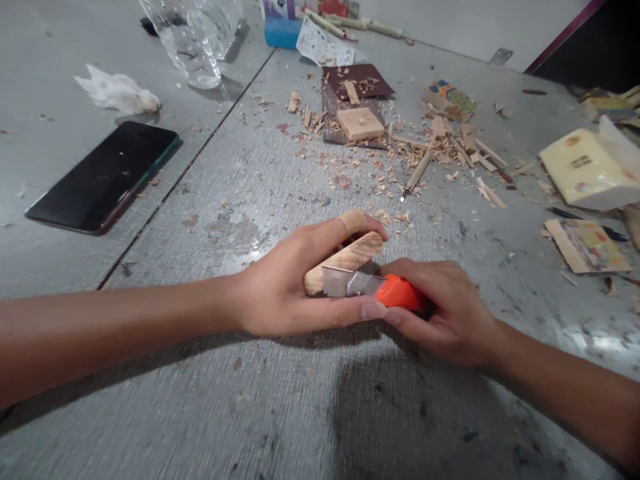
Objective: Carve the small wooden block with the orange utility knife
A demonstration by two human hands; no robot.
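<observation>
Between the thumb and fingers of my left hand [295,287] lies a small wooden piece [350,259], its far end slanting up to the right. A tan bandage [353,222] wraps one of that hand's fingers. My right hand [443,307] is closed round the orange handle of a utility knife [400,293]. The knife's metal blade points left and rests against the near side of the wood. My left thumb lies along the blade's near side, its tip touching the orange handle beside my right fingers.
A black phone [107,177] lies at the left, below a crumpled tissue [117,91] and a clear bottle [193,43]. Wood shavings surround a wooden block [361,124] and a thin carving tool [417,175]. A yellow tissue pack [590,167] sits at the right.
</observation>
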